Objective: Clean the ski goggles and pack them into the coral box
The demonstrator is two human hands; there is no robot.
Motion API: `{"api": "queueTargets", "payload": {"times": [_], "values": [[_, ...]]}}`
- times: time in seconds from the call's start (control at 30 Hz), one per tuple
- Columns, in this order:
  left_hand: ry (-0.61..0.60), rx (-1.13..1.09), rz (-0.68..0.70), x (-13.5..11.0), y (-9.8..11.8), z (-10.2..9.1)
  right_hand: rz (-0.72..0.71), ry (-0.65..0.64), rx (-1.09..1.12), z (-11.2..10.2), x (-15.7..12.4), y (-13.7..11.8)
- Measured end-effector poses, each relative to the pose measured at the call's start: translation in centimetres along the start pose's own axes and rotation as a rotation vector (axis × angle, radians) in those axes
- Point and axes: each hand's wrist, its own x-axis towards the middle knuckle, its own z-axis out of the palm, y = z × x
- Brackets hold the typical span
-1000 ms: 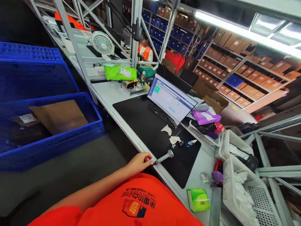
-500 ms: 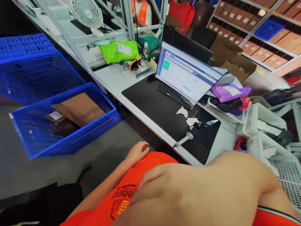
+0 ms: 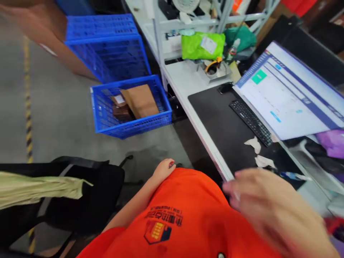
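Observation:
My left hand (image 3: 163, 170) rests low beside the orange shirt (image 3: 185, 200), its fingers curled. A small red and dark spot shows at its tip, too little to name. My right hand (image 3: 258, 197) is smeared by motion over the front edge of the desk (image 3: 204, 139), fingers pointing left; whether it holds anything cannot be seen. Beyond it, crumpled white tissues (image 3: 254, 144) and a small blue-and-white bottle (image 3: 292, 175) lie on the black desk mat (image 3: 212, 114). The handheld scanner seen earlier is hidden now.
A blue crate (image 3: 131, 125) on the floor holds brown packages (image 3: 143, 102). A black chair (image 3: 88, 200) with a pale green cloth (image 3: 40, 188) stands at lower left. On the desk are a keyboard (image 3: 251, 120), a monitor (image 3: 292, 96) and a green parcel (image 3: 202, 46).
The view has turned left, bringing the chair and more floor into sight. My right hand has moved off the front of my body to the right, over the desk edge. My left hand stays put.

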Motion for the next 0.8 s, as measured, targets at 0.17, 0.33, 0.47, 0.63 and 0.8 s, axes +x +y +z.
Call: {"api": "queueTargets", "payload": {"times": [0.17,0.33,0.47,0.63,0.8], "values": [[0.024,0.036,-0.031,1.0,-2.4,-1.3,0.789,0.161,-0.427,8.7,-2.7,15.1],[-0.065,0.160,-0.120,0.8,-5.6,-1.5,1.746,0.423,-0.266,17.3,-12.8,20.6],[-0.186,0.304,-0.136,1.5,-6.3,-0.9,1.842,0.582,-0.156,20.3,-14.8,22.2],[-0.273,0.396,-0.097,2.9,-4.2,0.1,1.962,0.777,-0.058,20.2,-15.7,27.8],[-0.257,0.364,-0.165,2.2,-1.3,0.3,1.979,0.806,0.031,20.0,-17.9,29.2]]}}
